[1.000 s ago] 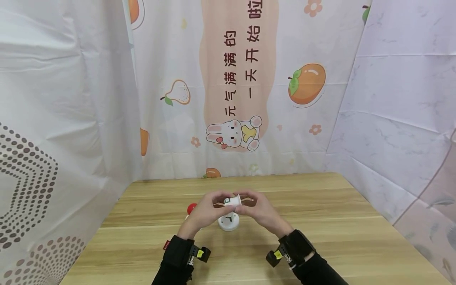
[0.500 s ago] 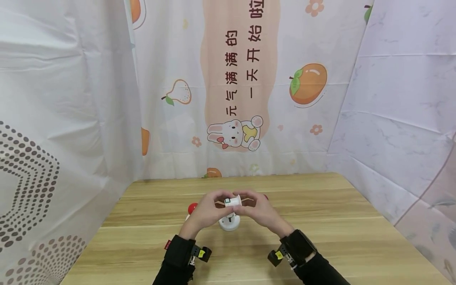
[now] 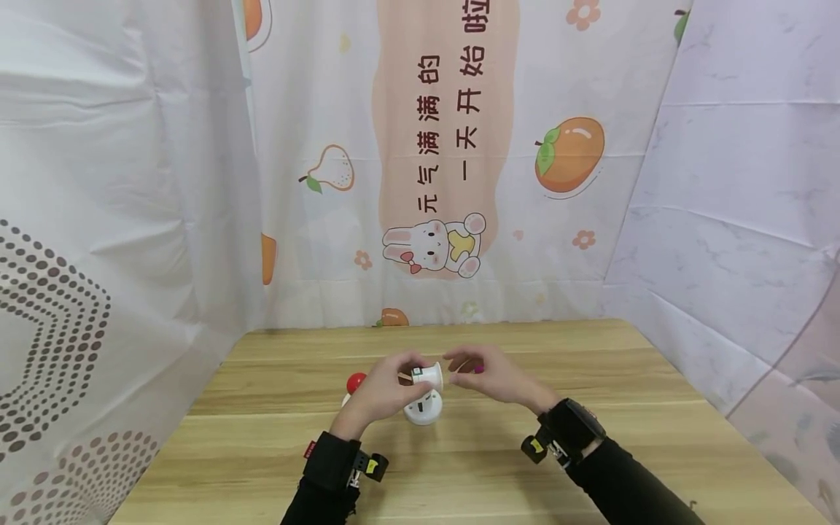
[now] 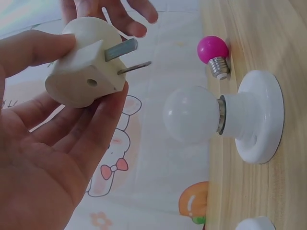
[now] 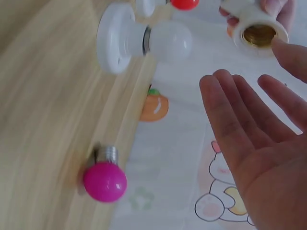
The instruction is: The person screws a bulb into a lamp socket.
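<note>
My left hand [image 3: 387, 386] grips a white plug-in lamp socket [image 3: 428, 375] between thumb and fingers. In the left wrist view its two flat metal prongs [image 4: 121, 49] point out past the fingertips. The right wrist view shows the socket's mouth [image 5: 259, 36], with bare brass thread inside. My right hand [image 3: 495, 378] holds nothing; its fingers extend just to the right of the socket, the thumb close by the rim in the right wrist view. Below the socket, a white bulb [image 4: 191, 114] sits in a round white base [image 3: 423, 412] on the table.
A pink bulb [image 5: 105, 182] with a silver screw cap lies on the wooden table [image 3: 525, 452], partly behind my right hand in the head view. A red bulb [image 3: 356, 383] stands left, beyond my left wrist. A printed curtain [image 3: 315, 240] hangs behind the table's far edge.
My right hand has let go of the socket and moved right, uncovering part of the pink bulb. The left hand keeps its hold with little movement.
</note>
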### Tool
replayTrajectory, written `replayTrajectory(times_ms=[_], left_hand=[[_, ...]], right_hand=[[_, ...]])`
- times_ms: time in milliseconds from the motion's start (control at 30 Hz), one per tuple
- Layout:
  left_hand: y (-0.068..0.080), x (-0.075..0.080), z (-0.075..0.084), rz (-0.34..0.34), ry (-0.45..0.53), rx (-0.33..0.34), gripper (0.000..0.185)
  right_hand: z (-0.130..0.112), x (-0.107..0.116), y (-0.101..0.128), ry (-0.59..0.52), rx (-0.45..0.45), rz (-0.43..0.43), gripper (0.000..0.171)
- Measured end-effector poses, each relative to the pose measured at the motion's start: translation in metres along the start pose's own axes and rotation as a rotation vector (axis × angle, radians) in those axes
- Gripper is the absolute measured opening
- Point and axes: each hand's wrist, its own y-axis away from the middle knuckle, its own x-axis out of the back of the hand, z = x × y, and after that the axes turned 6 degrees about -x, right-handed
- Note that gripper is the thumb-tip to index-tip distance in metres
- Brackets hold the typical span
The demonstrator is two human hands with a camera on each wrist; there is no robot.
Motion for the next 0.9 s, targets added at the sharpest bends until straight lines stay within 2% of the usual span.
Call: replayTrajectory(times_ms=[133,267,433,533,733,900], left_hand=[[0.0,0.0,0.001,-0.005,-0.01,0.009,0.027],[0.0,0.0,0.001,-0.008,-0.012,0.025,0.029],[0.0,0.0,0.0,-0.003,-0.015,0.032,0.031],[0.0,0.001,0.001,0.004,-0.013,0.029,0.03],[-0.001,0.001,0.001,0.011,-0.021,0.028,0.029],[-0.001,-0.002,0.002,0.003,-0.019,0.033,0.029]], right_hand=[[0.0,0.009,-0.004,0.043,-0.028,0.04,0.034],[0.005,0.015,-0.009,0.116,-0.04,0.13,0.032],[0.018,0.02,-0.019,0.289,-0.094,0.237,0.037],[0.028,0.022,-0.026,0.345,-0.125,0.245,0.042],[0.054,0.019,-0.035,0.356,-0.157,0.23,0.043],[0.07,0.011,-0.035,0.417,-0.182,0.161,0.041]])
